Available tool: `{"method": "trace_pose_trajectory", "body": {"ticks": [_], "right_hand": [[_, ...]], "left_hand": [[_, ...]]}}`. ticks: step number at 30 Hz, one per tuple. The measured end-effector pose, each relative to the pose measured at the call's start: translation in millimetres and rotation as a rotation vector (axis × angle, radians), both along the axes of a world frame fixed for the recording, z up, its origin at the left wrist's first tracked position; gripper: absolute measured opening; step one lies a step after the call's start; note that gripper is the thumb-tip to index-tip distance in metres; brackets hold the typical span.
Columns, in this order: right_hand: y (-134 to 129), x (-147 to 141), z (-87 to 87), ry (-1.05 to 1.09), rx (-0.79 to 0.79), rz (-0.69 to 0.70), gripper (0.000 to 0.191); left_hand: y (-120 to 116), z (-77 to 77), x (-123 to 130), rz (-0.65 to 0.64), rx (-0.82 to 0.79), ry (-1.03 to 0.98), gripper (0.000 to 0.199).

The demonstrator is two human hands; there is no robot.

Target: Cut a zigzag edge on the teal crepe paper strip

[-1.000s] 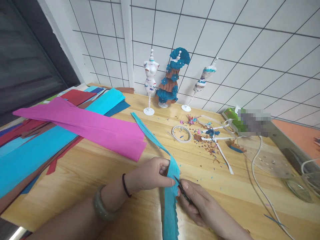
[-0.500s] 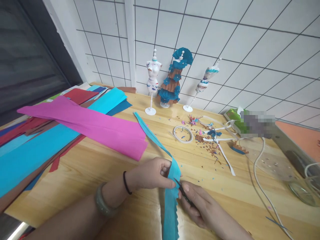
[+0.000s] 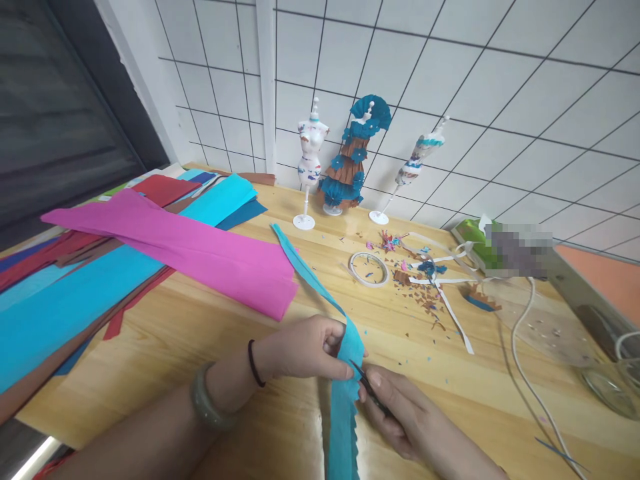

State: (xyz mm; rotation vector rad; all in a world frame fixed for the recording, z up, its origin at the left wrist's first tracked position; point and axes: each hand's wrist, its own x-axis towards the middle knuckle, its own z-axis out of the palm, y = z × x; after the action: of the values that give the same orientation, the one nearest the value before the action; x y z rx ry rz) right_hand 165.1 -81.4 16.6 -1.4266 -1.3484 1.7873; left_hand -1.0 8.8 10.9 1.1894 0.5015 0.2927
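My left hand pinches a long turquoise strip of crepe paper between thumb and fingers. The strip's narrow far end lies on the table by the pink paper, and its near part hangs toward me past the bottom of the view. Small zigzag notches run along its right edge below my thumb. In my right hand is a pair of dark scissors, their tips at the strip's right edge just beside my left thumb. The handles are mostly covered by my fingers.
Folded crepe paper, pink on top, is piled at the left. Two bare dress forms flank a dressed one by the wall. A tape roll, paper scraps, a white cable and a glass jar lie rightward.
The whole view has shifted slightly, so things sit a little further right. Both hands keep their hold on the strip and scissors, with hardly any movement between them.
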Motion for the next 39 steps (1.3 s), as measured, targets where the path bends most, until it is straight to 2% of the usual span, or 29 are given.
{"method": "trace_pose_trajectory", "body": {"ticks": [7,10,14,22,30,34,39], "right_hand": [[0.2,1.2,2.1,-0.001,0.018,0.047,0.041],[0.2,2.6,4.3,0.001,-0.019,0.073,0.04],[-0.8,2.3,6.6,0.031,-0.107,0.047,0.039],[-2.3,2.1,7.3,0.026,-0.164,0.026,0.042],[-2.9,4.1,4.8,0.01,-0.055,0.036,0.043],[-2.8,4.6,4.2,0.01,-0.05,0.041,0.043],[-1.7,3.6,6.4,0.02,-0.13,0.039,0.043]], "left_hand": [[0.7,1.5,-3.7,-0.071,0.079,0.008,0.008],[0.6,1.3,-5.3,-0.082,0.078,0.028,0.013],[-0.2,-0.4,-6.2,-0.099,0.067,0.025,0.02],[0.8,-5.3,-6.0,-0.143,0.059,0.02,0.024],[1.6,-7.9,-5.8,-0.143,0.052,-0.006,0.029],[5.1,-5.1,-7.9,-0.163,0.094,-0.015,0.031],[8.8,-3.1,-8.7,-0.033,0.17,0.091,0.037]]}}
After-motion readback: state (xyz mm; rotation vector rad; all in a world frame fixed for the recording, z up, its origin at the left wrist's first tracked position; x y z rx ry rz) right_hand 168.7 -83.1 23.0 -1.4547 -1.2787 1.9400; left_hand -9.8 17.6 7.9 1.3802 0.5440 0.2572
